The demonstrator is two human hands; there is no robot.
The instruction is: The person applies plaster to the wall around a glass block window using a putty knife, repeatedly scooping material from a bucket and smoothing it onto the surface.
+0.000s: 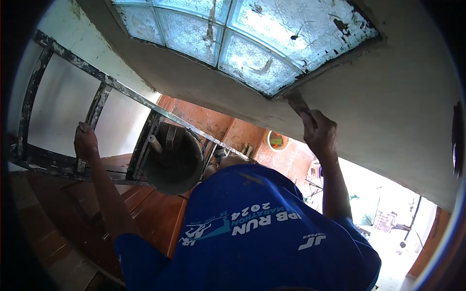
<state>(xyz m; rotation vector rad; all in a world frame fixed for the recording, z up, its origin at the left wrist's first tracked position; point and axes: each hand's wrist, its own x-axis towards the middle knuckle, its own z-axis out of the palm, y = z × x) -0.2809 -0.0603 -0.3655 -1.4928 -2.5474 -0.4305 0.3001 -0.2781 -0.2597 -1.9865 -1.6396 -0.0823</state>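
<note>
My right hand [320,133] is closed on a flat-bladed scraper [298,103], its blade against the grey plastered wall [388,102] just below the lower corner of the glass block window [262,43]. Dark marks spot the glass near its edges. On the left, my left hand [86,141] is wrapped round a rung of a paint-spattered ladder [99,104]. Between the ladder and my body is a dark bucket [177,165] with grey material inside and a tool with a light handle [155,143] in it.
Reddish-brown wooden panels [102,208] lie at the lower left. Far below, an orange-rimmed round container [277,140] stands on the reddish floor [194,114]. Bright light washes out the area at the lower right, where several objects stand.
</note>
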